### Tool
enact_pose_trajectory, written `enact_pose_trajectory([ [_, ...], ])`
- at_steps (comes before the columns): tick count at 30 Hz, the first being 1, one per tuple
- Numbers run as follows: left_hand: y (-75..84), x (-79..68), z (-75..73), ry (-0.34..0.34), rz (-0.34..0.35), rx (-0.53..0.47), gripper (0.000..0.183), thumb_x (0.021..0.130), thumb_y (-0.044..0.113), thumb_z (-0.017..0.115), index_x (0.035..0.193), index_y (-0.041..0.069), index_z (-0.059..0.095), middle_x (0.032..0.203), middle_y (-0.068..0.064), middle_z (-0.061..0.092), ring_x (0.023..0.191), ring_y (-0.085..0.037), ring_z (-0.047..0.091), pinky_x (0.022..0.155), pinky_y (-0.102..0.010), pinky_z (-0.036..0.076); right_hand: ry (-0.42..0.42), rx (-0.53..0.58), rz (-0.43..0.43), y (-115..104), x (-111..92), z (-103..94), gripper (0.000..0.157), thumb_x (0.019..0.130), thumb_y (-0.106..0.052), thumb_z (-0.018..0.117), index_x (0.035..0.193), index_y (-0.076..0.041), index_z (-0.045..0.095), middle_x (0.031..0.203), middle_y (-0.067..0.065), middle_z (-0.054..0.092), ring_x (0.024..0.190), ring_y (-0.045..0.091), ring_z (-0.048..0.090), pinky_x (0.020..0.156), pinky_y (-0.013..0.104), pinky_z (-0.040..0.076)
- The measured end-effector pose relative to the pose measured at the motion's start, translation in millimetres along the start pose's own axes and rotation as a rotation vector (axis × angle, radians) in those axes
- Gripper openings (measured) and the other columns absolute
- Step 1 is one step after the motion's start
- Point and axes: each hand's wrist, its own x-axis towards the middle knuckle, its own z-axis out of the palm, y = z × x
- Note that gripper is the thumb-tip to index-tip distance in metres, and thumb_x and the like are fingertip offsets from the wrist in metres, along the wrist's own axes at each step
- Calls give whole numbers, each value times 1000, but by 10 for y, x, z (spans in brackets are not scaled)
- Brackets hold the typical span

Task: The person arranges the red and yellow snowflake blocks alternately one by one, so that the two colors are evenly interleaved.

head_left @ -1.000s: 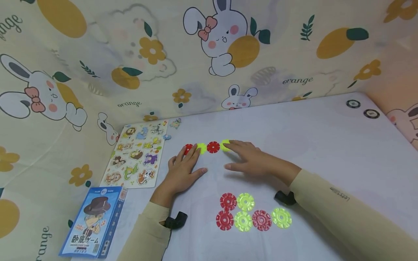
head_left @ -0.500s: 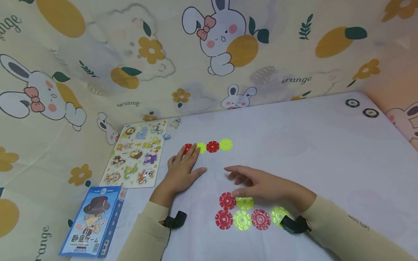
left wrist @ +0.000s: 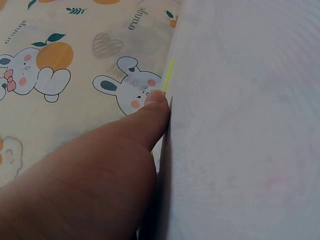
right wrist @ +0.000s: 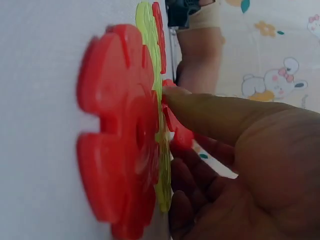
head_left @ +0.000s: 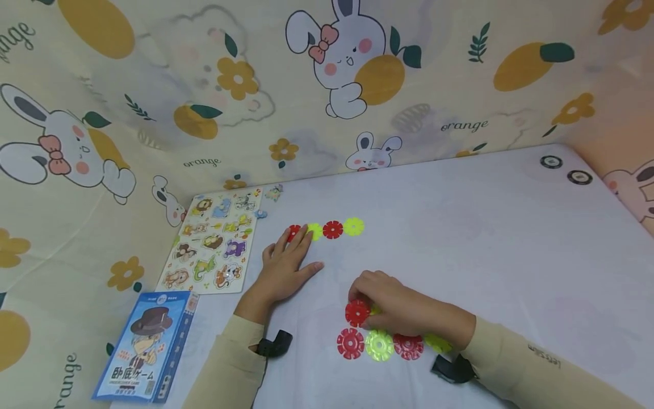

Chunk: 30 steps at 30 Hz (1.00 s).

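My right hand pinches a red notched plastic disc between thumb and fingers. In the right wrist view this red disc is tilted up off the table. Under the same hand a yellow-green disc is mostly hidden. Nearer me lies a row of discs: red, yellow-green, red and a partly covered yellow-green one. My left hand rests with straight fingers over a red disc and a yellow-green disc, the left end of a farther row.
That farther row continues with a red disc and a yellow-green disc. An animal sticker board and a blue game box lie on the left. Two black-rimmed round pieces sit at the far right corner of the white table.
My right hand has left the farther row, come back toward me and taken hold of the red disc. My left hand has stayed in place.
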Motion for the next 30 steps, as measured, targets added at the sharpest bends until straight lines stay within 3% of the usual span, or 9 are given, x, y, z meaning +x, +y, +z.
enact_pose_trajectory([
  [5,4,0,2,5,0,6,81,87,72,39,153,27,22,159,8,11,144,-27,-2,106,-58,7,37,203,59,-11,-15,-103,26,87,-23,73,107,-31,59,96,-12,59,89,12,55,73,28,51],
  [11,2,-3,1,3,2,5,81,87,72,38,153,28,22,159,9,10,144,-27,-2,106,-59,7,226,296,134,98,-73,-420,13,90,-23,69,101,-29,64,89,-3,61,78,19,59,64,32,53],
  [16,2,5,-5,2,6,-12,81,87,72,38,153,28,21,159,9,9,144,-27,-2,105,-59,7,348,331,256,425,-52,-689,15,91,-21,68,105,-19,63,95,5,59,83,25,59,65,35,54],
  [19,0,9,-5,-1,4,-13,82,87,72,38,153,28,21,159,9,9,144,-28,-2,105,-60,7,377,335,350,655,-27,-769,20,92,-21,66,111,-15,60,98,8,57,87,26,57,68,33,53],
  [23,4,6,-4,-1,5,-3,82,87,73,37,153,27,22,159,9,9,144,-27,-2,105,-59,7,410,397,411,841,-10,-815,31,94,-18,62,123,-11,53,106,12,55,90,28,58,73,32,53],
  [26,3,6,0,2,7,2,82,87,73,37,153,27,22,159,9,10,144,-27,-1,105,-59,7,449,364,422,862,-11,-804,41,93,-18,65,130,-11,50,117,11,52,97,28,56,76,34,53],
  [30,-8,6,0,1,7,1,82,87,73,37,153,28,22,159,9,9,144,-27,-2,105,-59,7,448,142,390,796,-32,-742,47,89,-23,69,132,-13,53,131,10,45,111,29,48,82,42,51],
])
